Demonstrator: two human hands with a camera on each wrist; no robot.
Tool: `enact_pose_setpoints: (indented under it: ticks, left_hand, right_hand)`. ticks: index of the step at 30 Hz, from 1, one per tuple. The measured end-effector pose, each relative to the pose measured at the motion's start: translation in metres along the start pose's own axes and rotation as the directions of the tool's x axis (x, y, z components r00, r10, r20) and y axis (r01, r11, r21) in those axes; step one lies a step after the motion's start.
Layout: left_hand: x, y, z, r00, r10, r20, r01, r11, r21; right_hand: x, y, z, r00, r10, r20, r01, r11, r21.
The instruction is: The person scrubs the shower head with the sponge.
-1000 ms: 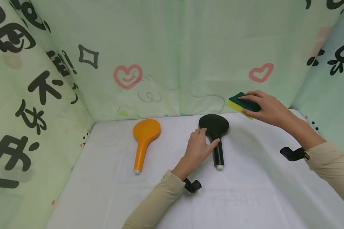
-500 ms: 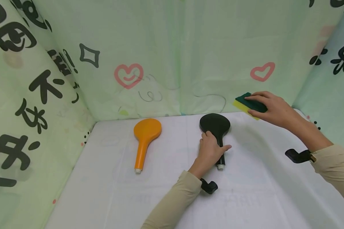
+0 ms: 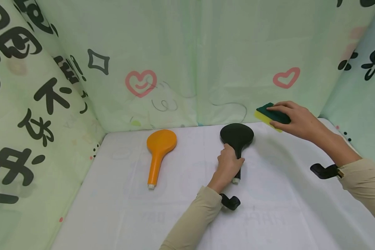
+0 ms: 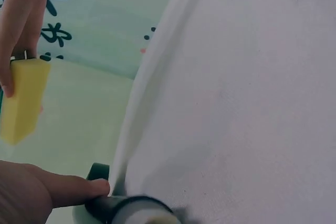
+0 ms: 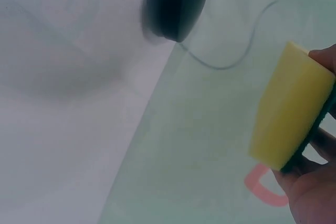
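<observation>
My left hand (image 3: 226, 166) grips the handle of a black shower head (image 3: 236, 134), its round head pointing to the back of the table and its pale threaded end showing below the hand. In the left wrist view the thumb lies along the handle, whose end (image 4: 140, 211) faces the camera. Off to the right, my right hand (image 3: 301, 121) pinches a green-and-yellow scrub sponge (image 3: 274, 116) in the air, scouring side up. The right wrist view shows the sponge's thick yellow side (image 5: 291, 109) and the black head's edge (image 5: 178, 4) beyond.
An orange shower head (image 3: 161, 141) lies on the white-covered table (image 3: 118, 205), left of the black one. Pale green printed curtains (image 3: 175, 41) stand behind the table and at both sides. Each wrist wears a small black camera mount (image 3: 230, 202).
My left hand has moved right onto the black shower head and closed round its handle; the shower head has shifted and turned slightly. My right hand with the sponge has drifted slightly right.
</observation>
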State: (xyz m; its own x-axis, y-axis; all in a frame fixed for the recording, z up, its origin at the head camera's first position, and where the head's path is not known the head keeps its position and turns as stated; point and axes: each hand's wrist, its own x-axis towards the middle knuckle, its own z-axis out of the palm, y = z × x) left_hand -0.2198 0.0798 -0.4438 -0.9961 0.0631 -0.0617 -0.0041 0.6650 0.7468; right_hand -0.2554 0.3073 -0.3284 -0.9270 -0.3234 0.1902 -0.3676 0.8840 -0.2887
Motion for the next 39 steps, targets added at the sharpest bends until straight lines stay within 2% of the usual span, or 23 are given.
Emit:
enact_pose_setpoints:
  ticks: [6, 11, 16, 19, 22, 26, 29, 31, 35, 37, 39]
  left_hand:
    - [-0.004, -0.005, -0.004, 0.992, 0.124, -0.028, -0.125, 0.992, -0.012]
    - [-0.004, -0.006, -0.008, 0.985, 0.168, -0.031, -0.168, 0.986, 0.010]
    - [-0.001, -0.004, -0.018, 0.976, 0.202, -0.080, -0.206, 0.978, -0.036]
    - [0.001, -0.003, -0.027, 0.964, 0.235, -0.126, -0.244, 0.968, -0.065]
    - [0.001, -0.003, -0.036, 0.944, 0.286, -0.165, -0.300, 0.951, -0.071]
    - [0.001, -0.002, -0.049, 0.902, 0.380, -0.205, -0.397, 0.917, -0.049]
    - [0.002, -0.003, -0.058, 0.874, 0.429, -0.227, -0.448, 0.894, -0.035]
    - [0.002, -0.004, -0.062, 0.869, 0.439, -0.228, -0.458, 0.889, -0.032]
    - [0.002, -0.005, -0.068, 0.873, 0.434, -0.222, -0.453, 0.891, -0.039]
    - [0.001, -0.006, -0.070, 0.869, 0.440, -0.228, -0.459, 0.887, -0.039]
    - [-0.001, -0.007, -0.072, 0.856, 0.456, -0.243, -0.477, 0.878, -0.033]
  right_hand:
    - [0.000, -0.001, 0.001, 1.000, -0.013, 0.008, 0.013, 1.000, 0.004]
    - [0.000, -0.002, 0.004, 1.000, -0.027, 0.009, 0.027, 1.000, 0.007]
    - [-0.001, -0.006, 0.009, 0.998, -0.060, -0.020, 0.060, 0.998, 0.031]
    - [0.000, -0.009, 0.014, 0.994, -0.086, -0.061, 0.088, 0.995, 0.045]
    - [0.003, -0.013, 0.019, 0.988, -0.098, -0.123, 0.105, 0.993, 0.053]
    - [0.008, -0.022, 0.026, 0.967, -0.104, -0.234, 0.124, 0.990, 0.072]
    - [0.011, -0.034, 0.034, 0.937, -0.164, -0.310, 0.197, 0.977, 0.077]
    - [0.011, -0.043, 0.041, 0.912, -0.241, -0.332, 0.276, 0.959, 0.060]
    - [0.012, -0.059, 0.054, 0.865, -0.377, -0.332, 0.405, 0.914, 0.017]
    - [0.013, -0.063, 0.055, 0.856, -0.398, -0.330, 0.422, 0.907, 0.000]
    - [0.016, -0.062, 0.050, 0.858, -0.375, -0.351, 0.400, 0.917, -0.002]
